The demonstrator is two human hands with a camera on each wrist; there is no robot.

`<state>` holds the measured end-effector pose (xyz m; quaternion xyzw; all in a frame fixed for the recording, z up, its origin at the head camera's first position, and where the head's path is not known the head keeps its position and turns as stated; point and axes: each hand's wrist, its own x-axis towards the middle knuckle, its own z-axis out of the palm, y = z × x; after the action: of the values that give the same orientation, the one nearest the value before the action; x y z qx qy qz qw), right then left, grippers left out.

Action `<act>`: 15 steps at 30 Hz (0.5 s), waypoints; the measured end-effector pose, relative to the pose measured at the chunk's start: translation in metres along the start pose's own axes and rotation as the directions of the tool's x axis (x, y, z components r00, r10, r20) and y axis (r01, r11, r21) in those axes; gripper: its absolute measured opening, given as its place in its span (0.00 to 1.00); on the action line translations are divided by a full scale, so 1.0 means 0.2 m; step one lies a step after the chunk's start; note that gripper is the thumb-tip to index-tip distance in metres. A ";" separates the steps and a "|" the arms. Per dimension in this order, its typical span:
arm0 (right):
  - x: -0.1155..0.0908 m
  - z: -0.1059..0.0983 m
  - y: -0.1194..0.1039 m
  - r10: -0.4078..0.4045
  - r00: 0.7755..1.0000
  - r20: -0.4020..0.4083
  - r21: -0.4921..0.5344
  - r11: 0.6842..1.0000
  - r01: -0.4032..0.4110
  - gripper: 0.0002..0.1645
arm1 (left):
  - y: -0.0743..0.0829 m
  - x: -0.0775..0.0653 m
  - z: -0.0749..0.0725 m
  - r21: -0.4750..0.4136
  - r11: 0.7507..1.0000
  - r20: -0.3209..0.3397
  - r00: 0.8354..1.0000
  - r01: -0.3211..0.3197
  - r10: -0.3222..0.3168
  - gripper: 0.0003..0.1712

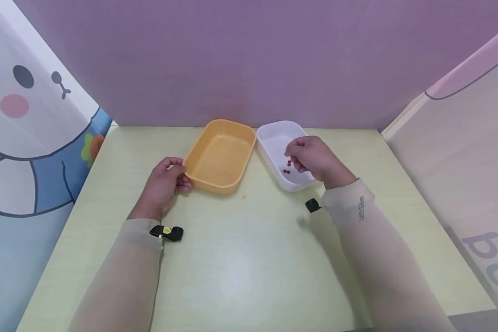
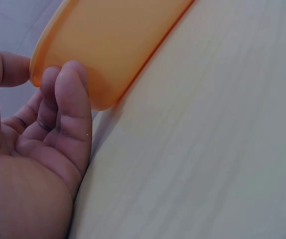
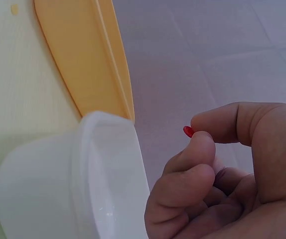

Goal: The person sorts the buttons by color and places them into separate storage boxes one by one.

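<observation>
My left hand [image 1: 162, 184] pinches the near left corner of the orange tray [image 1: 220, 184] between thumb and fingers. In the left wrist view, the thumb is on the rim and the curled fingers are against the outer wall of the orange tray [image 2: 113, 45]. Over the white tray [image 1: 269, 161], my right hand [image 1: 313, 157] is held with thumb and index finger together. A small red bean-like piece [image 3: 188, 131] shows between those fingertips in the right wrist view. Several red pieces [image 1: 287, 171] lie on the white tray's floor, partly screened by the hand.
The two trays stand close side by side near the purple back wall [image 1: 249, 64]. A tiny yellow-orange piece [image 1: 243, 197] lies on the pale table [image 1: 232, 258] in front of the orange tray. Printed panels flank the table on both sides.
</observation>
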<state>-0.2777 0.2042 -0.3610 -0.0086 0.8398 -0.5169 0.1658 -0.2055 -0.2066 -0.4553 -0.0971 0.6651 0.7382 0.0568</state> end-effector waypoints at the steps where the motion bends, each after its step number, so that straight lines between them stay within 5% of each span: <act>1: 0.01 0.00 0.00 0.007 1.000 -0.003 -0.004 1.000 -0.007 0.11 | 0.00 0.00 0.00 0.000 1.000 0.002 1.000 -0.002 0.002 0.14; 15: 0.07 -0.03 0.04 0.080 0.997 -0.018 -0.025 0.996 -0.080 0.13 | 0.00 0.00 0.00 0.007 1.000 0.012 1.000 -0.002 0.002 0.14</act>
<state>-0.2910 0.2107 -0.3682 0.0273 0.8474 -0.4992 0.1791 -0.2050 -0.2072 -0.4548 -0.0918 0.6675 0.7364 0.0607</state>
